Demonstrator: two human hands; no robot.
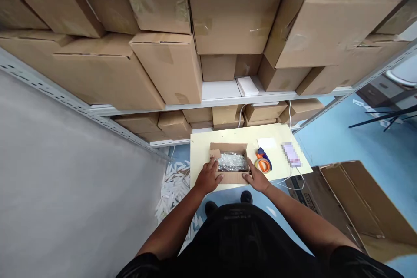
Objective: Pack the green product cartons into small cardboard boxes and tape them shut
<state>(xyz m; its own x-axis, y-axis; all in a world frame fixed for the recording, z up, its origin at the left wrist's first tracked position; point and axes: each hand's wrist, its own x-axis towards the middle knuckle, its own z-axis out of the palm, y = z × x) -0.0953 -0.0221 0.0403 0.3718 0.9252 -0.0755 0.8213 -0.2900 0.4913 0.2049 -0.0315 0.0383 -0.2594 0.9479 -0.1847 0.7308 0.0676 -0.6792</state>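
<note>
A small open cardboard box stands on the pale yellow table in front of me. Inside it lies an item in clear bubble wrap; what the wrap covers I cannot make out. My left hand rests at the box's left side, fingers on its edge and near flap. At the right side, my right hand touches the wall and the near flap's corner, fingers apart. Just right of the box is an orange and blue tape dispenser with a roll of tape.
The table also bears a white paper and a blurred phone on a white cable. Shelves packed with cardboard boxes rise behind it. White scraps cover the floor at left; a large open carton lies at right.
</note>
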